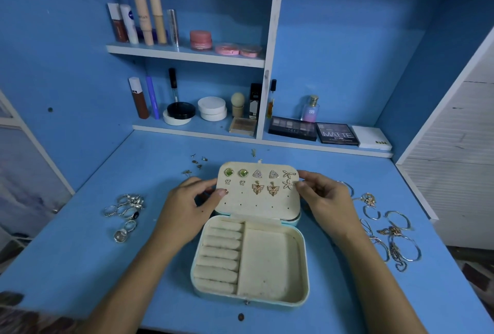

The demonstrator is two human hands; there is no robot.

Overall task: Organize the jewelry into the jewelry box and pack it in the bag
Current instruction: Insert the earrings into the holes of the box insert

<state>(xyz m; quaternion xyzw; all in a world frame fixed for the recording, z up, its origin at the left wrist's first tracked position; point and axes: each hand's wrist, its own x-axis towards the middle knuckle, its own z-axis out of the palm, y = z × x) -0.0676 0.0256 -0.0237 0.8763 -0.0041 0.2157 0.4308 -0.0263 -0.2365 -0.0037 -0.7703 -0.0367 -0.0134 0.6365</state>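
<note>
- left hand (pixel 191 197) pinches a tiny stud (pixel 226 191) at the lid panel (pixel 256 201) of the open jewelry box (pixel 250 256)
- right hand (pixel 318 194) grips the panel's far edge, looks like fingertips only
- rings (pixel 125 210) left, bangles (pixel 395 237) right, all loose on the desk (pixel 80 253)
- risk: stud misses its hole, drops and rolls off
</note>
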